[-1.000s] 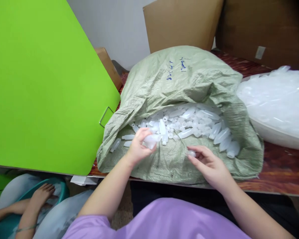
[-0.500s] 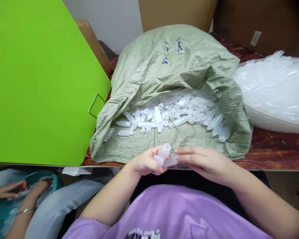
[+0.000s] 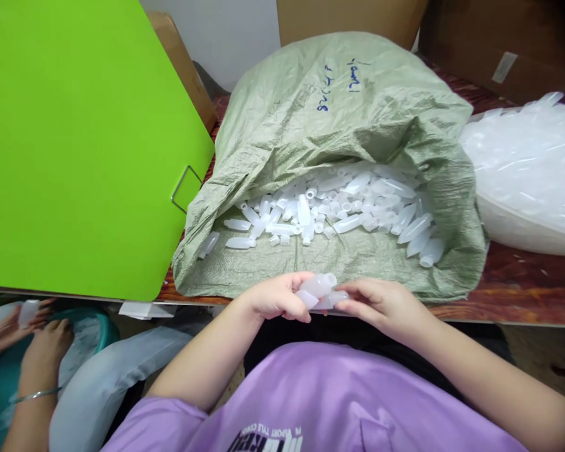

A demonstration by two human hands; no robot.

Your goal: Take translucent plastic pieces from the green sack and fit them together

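Translucent bottles (image 3: 316, 286) are being held between the person's two hands, right by the near edge of the desk (image 3: 522, 289), in front of a sack's mouth. Biggest thing around, a green panel (image 3: 75, 144) is taking up the desk's left end; I'm not managing to tell whether it is lying flat or leaning. Across the middle, the pale green sack (image 3: 287, 125) is slumping with its opening facing the near edge, presumably keeping the loose pile (image 3: 358, 207) inside within easy reach. Its lower lip is spreading out flat, seemingly acting as a mat for stray pieces. Close by the sack, towards the desk's right end, a bulging translucent bag (image 3: 527, 176) is sitting, packed with whitish pieces. Below the left front corner, a co-worker's hand (image 3: 51, 342) is hovering over a teal basin (image 3: 109, 333).

Now the smaller business: the left hand (image 3: 282, 298) is clamping its fingers around a little cluster, the thumb pressing from the near side, probably so several are staying bundled. Opposite, the right hand (image 3: 386, 304) is pinching one bottle's end between thumb and fingers, a light grip apparently suiting something so slim.
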